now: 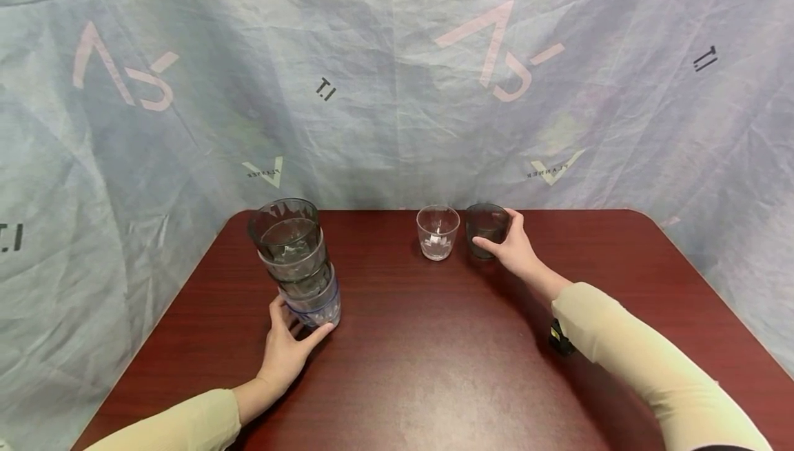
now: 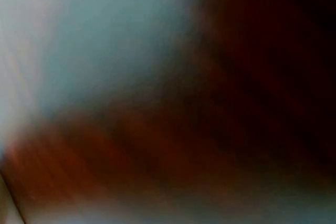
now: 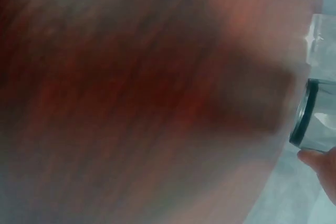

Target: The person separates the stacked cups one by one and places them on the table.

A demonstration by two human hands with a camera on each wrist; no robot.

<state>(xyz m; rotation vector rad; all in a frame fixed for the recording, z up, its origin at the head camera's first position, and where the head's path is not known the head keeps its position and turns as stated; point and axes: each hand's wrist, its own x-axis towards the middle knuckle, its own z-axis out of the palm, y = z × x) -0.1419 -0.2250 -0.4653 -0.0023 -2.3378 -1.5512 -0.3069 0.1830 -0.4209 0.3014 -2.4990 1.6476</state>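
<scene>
At the left of the head view stands a stack of several nested glasses (image 1: 294,265), leaning a little to the left. A dark grey glass (image 1: 282,230) tops it, and a clear glass with a blue band (image 1: 322,309) is at its base. My left hand (image 1: 287,347) grips that base glass, thumb at the front and fingers round the left side. Toward the table's back edge, my right hand (image 1: 516,249) holds another dark glass (image 1: 486,230) between thumb and fingers. In the right wrist view the same dark glass (image 3: 323,124) shows at the right edge with the thumb on it.
Just left of the right hand's glass is a separate clear glass (image 1: 438,234). Everything stands on a reddish-brown wooden table (image 1: 397,354). A grey printed cloth (image 1: 372,92) hangs behind and at both sides. The left wrist view is blurred.
</scene>
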